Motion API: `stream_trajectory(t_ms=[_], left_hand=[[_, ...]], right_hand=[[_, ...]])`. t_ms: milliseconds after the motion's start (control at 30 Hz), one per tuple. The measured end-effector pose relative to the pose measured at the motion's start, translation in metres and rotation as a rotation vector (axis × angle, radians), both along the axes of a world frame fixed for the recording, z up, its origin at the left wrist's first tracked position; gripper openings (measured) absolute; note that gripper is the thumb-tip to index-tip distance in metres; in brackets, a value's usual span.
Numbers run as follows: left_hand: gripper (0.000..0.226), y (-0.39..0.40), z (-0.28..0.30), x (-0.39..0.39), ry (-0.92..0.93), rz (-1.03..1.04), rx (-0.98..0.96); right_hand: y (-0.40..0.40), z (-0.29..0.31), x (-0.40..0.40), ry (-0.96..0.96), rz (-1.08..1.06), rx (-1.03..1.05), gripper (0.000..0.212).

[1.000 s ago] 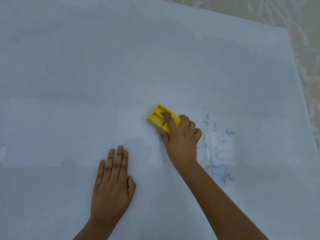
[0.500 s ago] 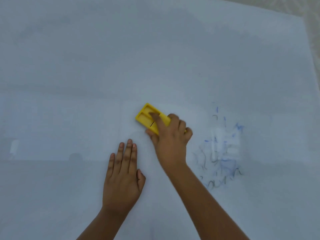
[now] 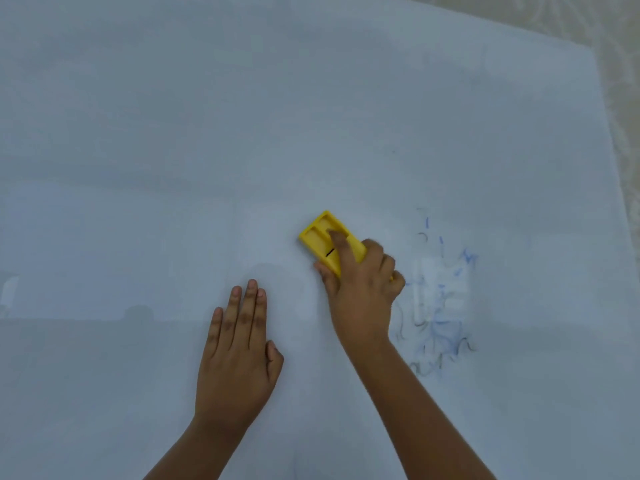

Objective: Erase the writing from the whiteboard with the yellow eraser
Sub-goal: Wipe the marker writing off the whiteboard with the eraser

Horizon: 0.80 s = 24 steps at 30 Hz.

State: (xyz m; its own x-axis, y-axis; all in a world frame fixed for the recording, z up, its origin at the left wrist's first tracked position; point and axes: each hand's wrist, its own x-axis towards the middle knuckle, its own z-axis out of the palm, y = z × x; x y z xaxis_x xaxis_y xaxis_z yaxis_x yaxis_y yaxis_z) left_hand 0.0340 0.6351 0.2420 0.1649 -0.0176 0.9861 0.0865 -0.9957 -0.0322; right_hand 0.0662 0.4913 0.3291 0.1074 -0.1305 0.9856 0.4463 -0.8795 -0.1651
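Observation:
A large whiteboard (image 3: pixel 311 116) lies flat and fills most of the view. My right hand (image 3: pixel 360 292) grips the yellow eraser (image 3: pixel 320 237), pressed on the board near its middle; the index finger lies along the eraser's top. Smeared blue and dark marker traces (image 3: pixel 438 299) sit just right of that hand, partly wiped. My left hand (image 3: pixel 237 355) rests flat on the board, fingers together, to the lower left of the eraser.
The board's right edge (image 3: pixel 609 140) runs diagonally down the right side, with a pale patterned cloth (image 3: pixel 623 64) beyond it. Faint reflections show on the board at the left.
The eraser and my right hand slid left away from the marks, then back a little toward them. The view shifted slightly. My left hand stayed flat on the board.

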Motion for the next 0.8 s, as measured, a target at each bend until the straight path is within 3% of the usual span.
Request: stream_trajectory(t_ms=[133,333,467,600,800], left_hand=[[0.060,0.000,0.000,0.001,-0.005,-0.001,0.002],[0.060,-0.001,-0.002,0.001,0.004,-0.001,-0.001],[0.060,0.002,-0.002,0.004,-0.021,-0.013,0.007],[0.061,0.001,-0.003,0.003,-0.015,-0.007,0.017],[0.061,0.000,-0.004,0.003,-0.018,-0.008,0.007]], right_hand=[[-0.038,-0.025,0.006,-0.005,0.012,-0.088,0.046],[-0.082,0.019,0.028,0.167,0.051,0.304,0.055],[-0.051,-0.015,0.018,0.061,0.058,0.119,0.049],[-0.076,-0.059,0.018,0.034,0.015,-0.023,0.044],[-0.083,-0.034,0.029,0.098,0.010,0.258,0.049]])
